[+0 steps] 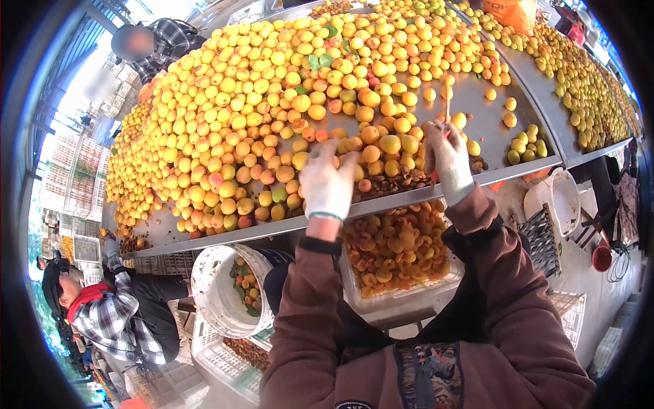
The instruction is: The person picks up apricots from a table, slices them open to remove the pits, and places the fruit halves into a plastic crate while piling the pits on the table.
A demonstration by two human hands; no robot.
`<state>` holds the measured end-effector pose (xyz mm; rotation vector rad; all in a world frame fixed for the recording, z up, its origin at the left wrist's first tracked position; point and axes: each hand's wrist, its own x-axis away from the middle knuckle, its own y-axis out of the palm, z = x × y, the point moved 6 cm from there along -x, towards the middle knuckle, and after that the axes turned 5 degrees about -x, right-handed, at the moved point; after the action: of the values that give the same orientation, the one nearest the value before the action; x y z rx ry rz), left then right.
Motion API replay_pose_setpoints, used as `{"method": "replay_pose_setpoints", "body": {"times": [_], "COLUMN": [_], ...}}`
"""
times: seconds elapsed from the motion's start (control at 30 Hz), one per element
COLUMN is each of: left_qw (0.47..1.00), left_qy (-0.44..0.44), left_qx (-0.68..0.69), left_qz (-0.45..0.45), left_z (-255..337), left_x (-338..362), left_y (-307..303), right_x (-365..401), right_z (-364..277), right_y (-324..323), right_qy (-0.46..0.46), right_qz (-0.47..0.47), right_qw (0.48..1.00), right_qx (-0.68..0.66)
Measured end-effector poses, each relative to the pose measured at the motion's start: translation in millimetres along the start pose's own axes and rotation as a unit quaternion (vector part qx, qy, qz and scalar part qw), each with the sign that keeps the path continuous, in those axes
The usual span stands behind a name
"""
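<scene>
My left hand (329,180), in a white glove, reaches over the table's near edge with fingers spread among yellow-orange apricots (272,160). My right hand (449,158), also gloved, is closed around a slim knife-like tool (447,108) whose thin shaft points away from me. Bits of red show at the grip. An apricot (447,80) overlaps the tool's far end in this view. Brown pits (402,183) lie along the table edge between my hands. Below it, halved apricots (395,249) fill a white crate in front of my lap.
The metal table (484,102) carries a large heap of apricots. A greener group (526,144) sits at the right. To my left stands a white bucket (204,290) with fruit and leaves inside. One person (122,307) works at the left, another (160,44) across the table.
</scene>
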<state>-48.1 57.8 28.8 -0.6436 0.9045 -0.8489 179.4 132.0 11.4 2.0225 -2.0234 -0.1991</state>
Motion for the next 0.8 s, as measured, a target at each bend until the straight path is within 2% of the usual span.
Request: {"method": "replay_pose_setpoints", "body": {"times": [0.03,0.07,0.1,0.17,0.2,0.23,0.27,0.3,0.33,0.37,0.4,0.43,0.47,0.53,0.6,0.67,0.73,0.8], "left_qw": [1.000,0.997,0.989,0.986,0.982,0.976,0.986,0.994,0.975,0.853,0.778,0.689,0.589,0.563,0.557,0.526,0.522,0.516], "left_qy": [-0.002,0.014,0.029,0.022,0.018,0.013,-0.033,-0.083,-0.129,-0.259,-0.238,-0.260,-0.279,-0.216,-0.214,-0.187,-0.204,-0.220], "left_qx": [-0.002,-0.066,-0.128,-0.150,-0.172,-0.195,-0.121,0.030,0.181,0.444,0.566,0.658,0.737,0.766,0.769,0.797,0.799,0.802], "left_qz": [0.003,-0.031,-0.065,-0.071,-0.080,-0.098,-0.105,-0.059,-0.015,-0.090,-0.134,-0.157,-0.177,-0.222,-0.227,-0.229,-0.218,-0.207], "left_z": [-9.6,-18.8,-28.0,-29.8,-30.2,-34.8,-42.0,-49.7,-57.7,-58.3,-55.4,-38.7,-16.1,21.7,31.9,37.3,40.7,39.7], "left_x": [-2.9,-4.5,-5.0,-5.0,-4.1,-7.9,-10.5,-10.2,-7.5,-2.1,2.8,10.1,17.4,36.1,41.8,42.4,47.2,50.5], "left_y": [4.6,16.8,29.8,32.0,34.8,39.0,40.5,41.4,43.4,54.2,62.5,60.7,53.5,45.3,42.8,41.3,39.3,42.5], "right_x": [8.3,18.8,30.3,41.7,44.9,49.2,53.0,55.4,60.1,63.1,65.4,66.4,69.5,71.3,75.5,77.0,76.1,76.4], "right_z": [3.6,2.7,4.8,18.6,25.6,27.0,27.6,32.1,26.2,22.7,20.7,21.3,11.7,17.3,20.0,17.8,17.5,19.2], "right_y": [4.8,8.1,16.3,21.1,21.2,20.4,21.7,21.5,24.9,25.1,23.9,25.0,30.7,41.2,42.4,43.1,44.2,46.3], "right_qy": [0.001,0.000,0.043,0.099,0.050,0.074,0.096,0.123,0.106,0.114,0.123,0.102,0.139,0.043,0.055,0.050,0.037,0.070], "right_qz": [-0.033,-0.037,-0.077,-0.119,-0.182,-0.202,-0.222,-0.231,-0.237,-0.232,-0.225,-0.247,-0.277,-0.311,-0.292,-0.277,-0.281,-0.289], "right_qw": [0.999,0.999,0.996,0.988,0.982,0.976,0.970,0.964,0.966,0.966,0.967,0.964,0.951,0.948,0.950,0.958,0.958,0.951], "right_qx": [0.004,0.002,0.003,0.027,0.010,0.027,0.043,0.037,-0.009,0.001,0.010,-0.003,0.004,-0.055,-0.092,-0.048,-0.046,-0.087]}}
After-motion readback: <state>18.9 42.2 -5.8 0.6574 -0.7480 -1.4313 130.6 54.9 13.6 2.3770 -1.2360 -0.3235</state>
